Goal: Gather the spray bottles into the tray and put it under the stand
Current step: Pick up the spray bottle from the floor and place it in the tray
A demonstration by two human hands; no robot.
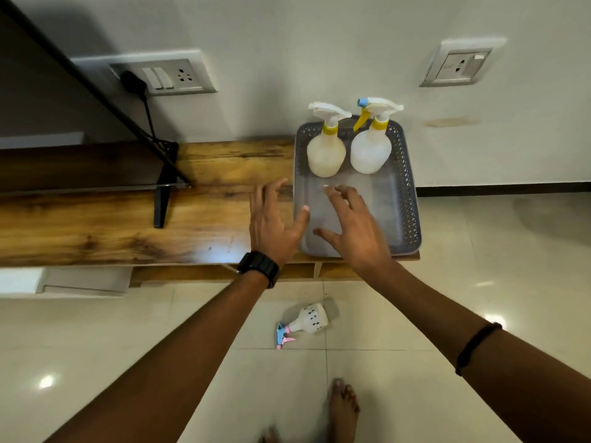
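Stand ran along wall, wood top. Tray sat at its right end, near corner at edge, so careless push could tip it off.

Two bottles stood upright at tray's far end; weight there could topple them once tray was lifted.

Third bottle lay on floor near bare foot, easily missed or kicked.

Left hand spread, empty, beside tray. Right hand spread, empty, over tray floor.

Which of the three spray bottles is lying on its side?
The small white bottle with the pink-and-blue trigger, on the floor. The two yellow-collared bottles stand upright in the grey tray.
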